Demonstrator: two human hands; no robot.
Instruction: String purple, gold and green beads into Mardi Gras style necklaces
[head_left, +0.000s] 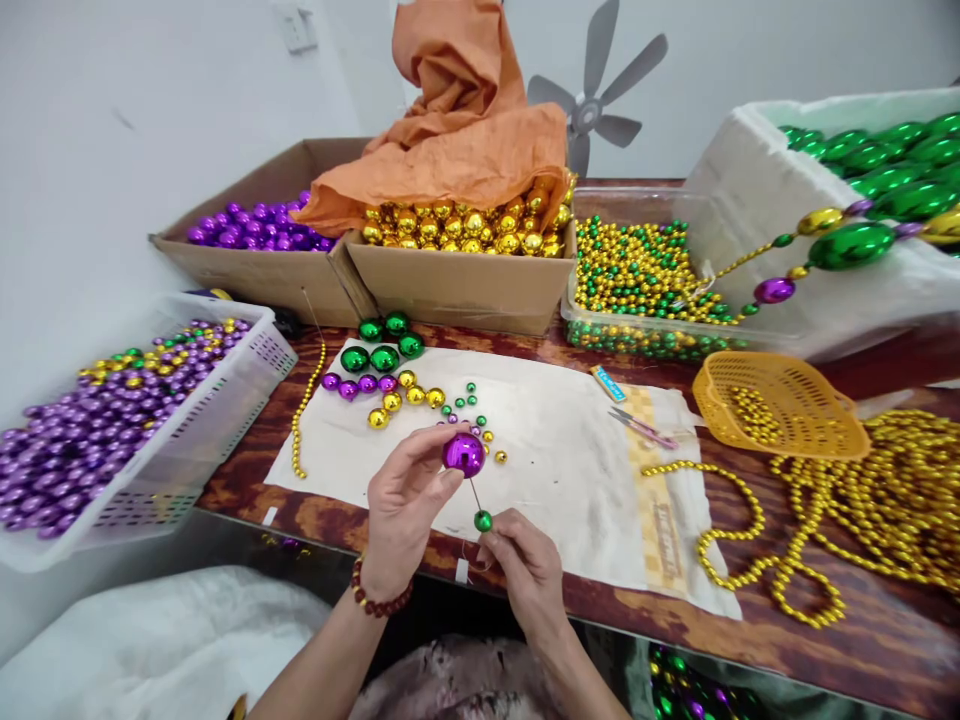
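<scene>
My left hand (409, 490) pinches a large shiny purple bead (463, 455) between thumb and fingers, above the front edge of a white cloth (570, 480). A thin needle (475, 492) runs from the purple bead down to a small green bead (483, 521). Below, my right hand (525, 565) is closed at the needle's lower end, its fingertips against the green bead. A fine thread loops beside these fingertips. Just beyond my hands lie small green beads (471, 387), gold beads (415, 395), purple beads (348, 389) and large green beads (385, 358).
Cardboard boxes (457, 285) of beads stand behind, one under orange cloth (442, 140). A white basket (255, 345) is left. Scissors (643, 427), a yellow basket (787, 440) and gold bead strings (885, 500) lie right. A clear bin (637, 335) and foam box (735, 150) stand behind.
</scene>
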